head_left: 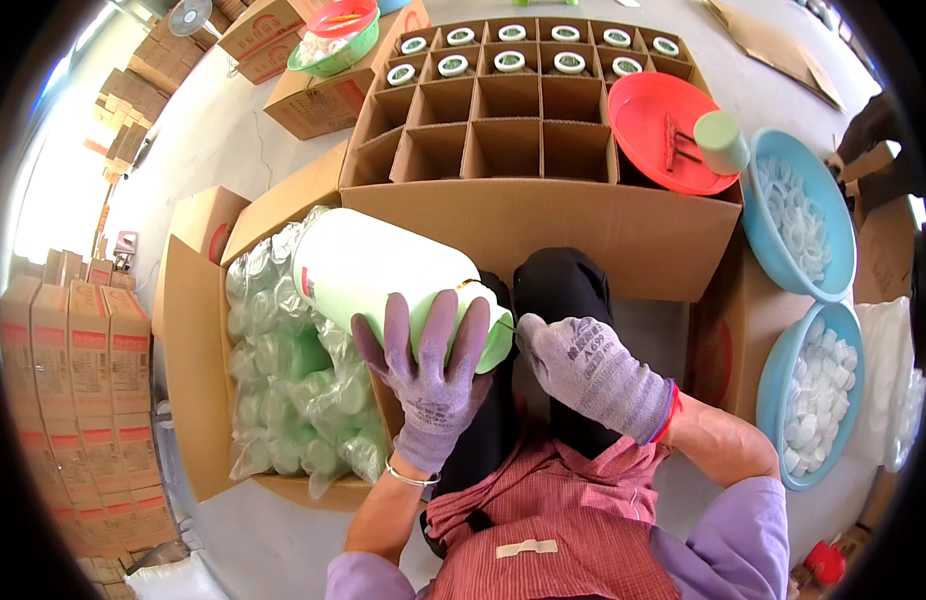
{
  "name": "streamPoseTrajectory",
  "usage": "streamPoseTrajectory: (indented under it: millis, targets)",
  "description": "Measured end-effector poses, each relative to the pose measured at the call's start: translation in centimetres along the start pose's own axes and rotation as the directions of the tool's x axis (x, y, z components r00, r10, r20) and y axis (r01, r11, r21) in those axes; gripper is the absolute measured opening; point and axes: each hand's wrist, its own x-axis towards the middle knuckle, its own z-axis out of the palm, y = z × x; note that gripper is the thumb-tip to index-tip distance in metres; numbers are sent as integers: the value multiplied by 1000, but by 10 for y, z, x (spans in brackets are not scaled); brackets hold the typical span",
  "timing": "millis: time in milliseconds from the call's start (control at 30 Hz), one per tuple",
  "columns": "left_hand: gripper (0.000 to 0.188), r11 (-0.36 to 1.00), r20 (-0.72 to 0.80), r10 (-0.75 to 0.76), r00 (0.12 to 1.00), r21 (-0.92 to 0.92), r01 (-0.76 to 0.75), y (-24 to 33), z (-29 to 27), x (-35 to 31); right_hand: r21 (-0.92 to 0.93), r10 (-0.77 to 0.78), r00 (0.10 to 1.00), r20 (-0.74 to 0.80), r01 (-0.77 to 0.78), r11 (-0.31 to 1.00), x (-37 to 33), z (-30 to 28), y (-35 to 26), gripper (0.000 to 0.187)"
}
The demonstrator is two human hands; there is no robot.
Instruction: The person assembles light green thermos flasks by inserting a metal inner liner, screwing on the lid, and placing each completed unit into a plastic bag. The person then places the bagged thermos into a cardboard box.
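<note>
A large pale green thermos bottle (383, 262) lies tilted across my lap and the box edge, its open end to the lower right. My left hand (428, 375), in a grey-purple glove, grips its side with fingers fanned over it. My right hand (588, 365), gloved too, is closed in a pinch at the bottle's mouth. A thin dark sliver shows at its fingertips; what it is I cannot make out. To the left, an open carton (198, 370) holds plastic-bagged pale green bottle parts (303, 390).
Ahead stands a divided carton (543, 235) with several capped bottles in its far rows. On its right corner rest a red basin (643, 110) and a green cup (721, 140). Blue basins of clear rings (791, 215) and white caps (821, 400) stand right. Stacked cartons (88, 390) line the left.
</note>
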Motion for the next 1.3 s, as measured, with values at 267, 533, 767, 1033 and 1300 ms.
streamPoseTrajectory:
  millis: [267,533,767,1033,1300]
  targets:
    - [61,990,-67,-144,987,-10,144,3,12,-20,648,185,827,530,-537,540,11,-12,-12,32]
    - [66,992,-73,-99,992,71,104,1,18,-31,709,-42,712,701,-689,147,10,14,-5,33]
    - [54,984,-118,-178,977,-53,173,-7,25,-47,470,-419,678,604,-728,-499,1,45,-12,21]
    - [87,973,-208,-159,965,-198,118,1,16,-26,81,-441,894,80,-447,-891,-13,82,-62,30]
    - [92,968,-202,-155,967,-227,108,-11,22,-23,773,4,814,581,-550,-316,-1,0,-53,27]
